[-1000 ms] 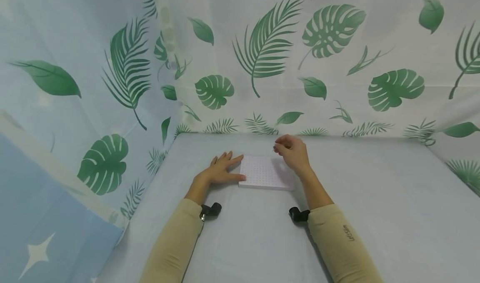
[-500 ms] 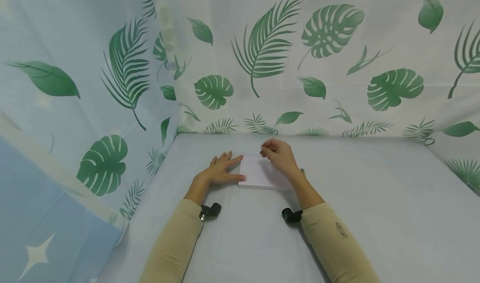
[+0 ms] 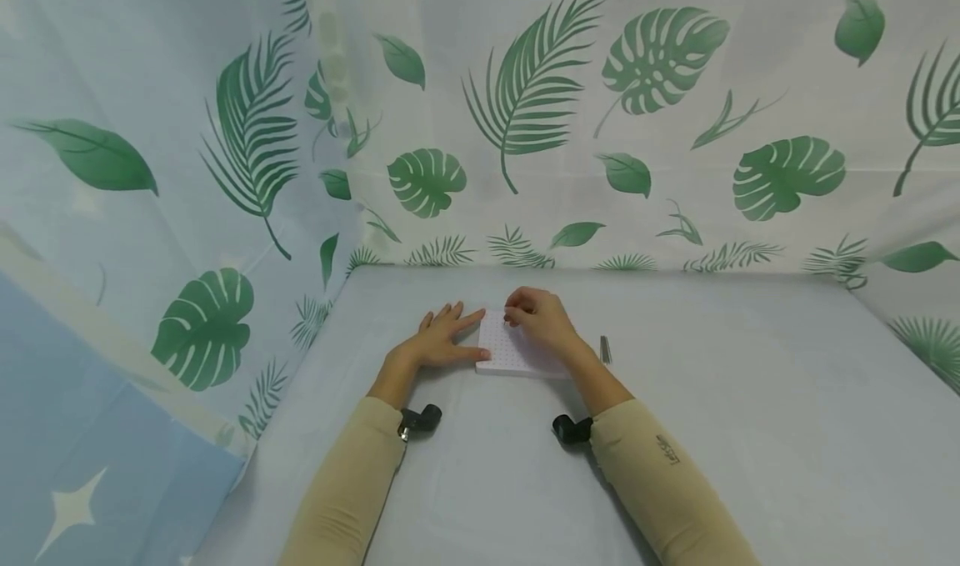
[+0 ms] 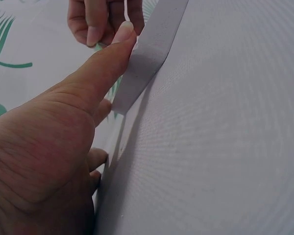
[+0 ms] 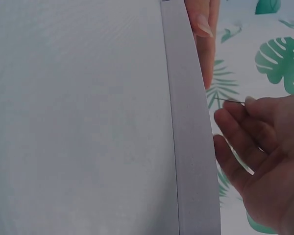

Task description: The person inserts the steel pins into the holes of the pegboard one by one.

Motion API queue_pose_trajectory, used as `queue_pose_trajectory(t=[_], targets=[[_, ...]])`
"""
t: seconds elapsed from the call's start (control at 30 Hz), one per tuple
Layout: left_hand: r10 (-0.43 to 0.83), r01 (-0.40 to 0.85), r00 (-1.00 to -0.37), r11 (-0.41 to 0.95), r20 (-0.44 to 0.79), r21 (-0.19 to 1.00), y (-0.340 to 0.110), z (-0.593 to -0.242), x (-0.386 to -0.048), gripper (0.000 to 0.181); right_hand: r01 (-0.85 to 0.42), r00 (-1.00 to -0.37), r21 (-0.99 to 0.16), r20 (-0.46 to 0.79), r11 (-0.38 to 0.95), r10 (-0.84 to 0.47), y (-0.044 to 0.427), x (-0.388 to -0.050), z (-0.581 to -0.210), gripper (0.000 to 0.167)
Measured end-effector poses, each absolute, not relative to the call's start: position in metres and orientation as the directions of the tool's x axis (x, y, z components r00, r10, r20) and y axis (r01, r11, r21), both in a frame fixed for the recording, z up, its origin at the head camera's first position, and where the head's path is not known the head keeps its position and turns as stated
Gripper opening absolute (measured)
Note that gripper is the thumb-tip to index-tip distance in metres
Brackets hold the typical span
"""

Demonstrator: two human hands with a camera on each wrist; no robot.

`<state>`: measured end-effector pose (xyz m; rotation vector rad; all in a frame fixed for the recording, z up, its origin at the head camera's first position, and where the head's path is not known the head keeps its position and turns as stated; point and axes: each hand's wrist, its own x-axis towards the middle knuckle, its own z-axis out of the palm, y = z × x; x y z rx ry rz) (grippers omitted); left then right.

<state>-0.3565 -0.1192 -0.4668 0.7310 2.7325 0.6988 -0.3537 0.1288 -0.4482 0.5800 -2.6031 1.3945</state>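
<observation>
A white board with a grid of small holes (image 3: 512, 359) lies on the table. My left hand (image 3: 441, 340) spreads its fingers at the board's left side, thumb on the near left corner and index finger at the far one. Over the far left part of the board, my right hand (image 3: 546, 324) pinches a thin, needle-like pin (image 5: 230, 101) between thumb and index finger. The pin points toward the board; whether its tip touches a hole cannot be told. In the left wrist view, the left thumb (image 4: 105, 63) presses the board's edge (image 4: 142, 73).
Some thin silvery rods (image 3: 605, 350) lie together on the table just right of the board. A pale cloth covers the table (image 3: 750, 383). Leaf-print curtains (image 3: 675, 199) hang behind it and on the left.
My right hand has moved left and slightly nearer with the pin, from the board's far right to its far left part. The silvery rods have come into sight. The left hand stays put.
</observation>
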Motion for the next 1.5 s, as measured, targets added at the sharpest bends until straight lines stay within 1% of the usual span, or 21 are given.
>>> queue_pose_trajectory(t=[0.3, 0.6, 0.83, 1.0, 1.33, 1.4, 1.5], targets=[[0.516, 0.404, -0.852, 0.756, -0.09, 0.515, -0.12, -0.469, -0.355, 0.094, -0.402, -0.914, -0.691, 0.26, 0.601, -0.311, 0.122, -0.353, -0.449, 0.013], [0.513, 0.394, -0.853, 0.752, -0.095, 0.528, -0.119, -0.47, -0.353, 0.094, -0.422, -0.905, -0.654, 0.26, 0.628, -0.338, 0.122, -0.35, -0.448, 0.011], [0.516, 0.398, -0.852, 0.752, -0.094, 0.525, -0.119, -0.47, -0.353, 0.095, -0.454, -0.891, -0.573, 0.27, 0.683, -0.366, 0.119, -0.352, -0.451, 0.006], [0.519, 0.405, -0.85, 0.753, -0.09, 0.518, -0.121, -0.469, -0.354, 0.095, -0.473, -0.881, -0.539, 0.288, 0.697, -0.375, 0.116, -0.352, -0.449, 0.005], [0.526, 0.418, -0.846, 0.755, -0.086, 0.505, -0.121, -0.468, -0.357, 0.095, -0.466, -0.885, -0.516, 0.281, 0.718, -0.372, 0.116, -0.353, -0.445, 0.004], [0.527, 0.418, -0.845, 0.756, -0.089, 0.503, -0.12, -0.468, -0.357, 0.095, -0.463, -0.887, -0.523, 0.278, 0.716, -0.37, 0.117, -0.353, -0.444, 0.006], [0.527, 0.418, -0.845, 0.758, -0.092, 0.501, -0.12, -0.468, -0.357, 0.095, -0.441, -0.897, -0.562, 0.248, 0.7, -0.365, 0.12, -0.352, -0.444, 0.012]])
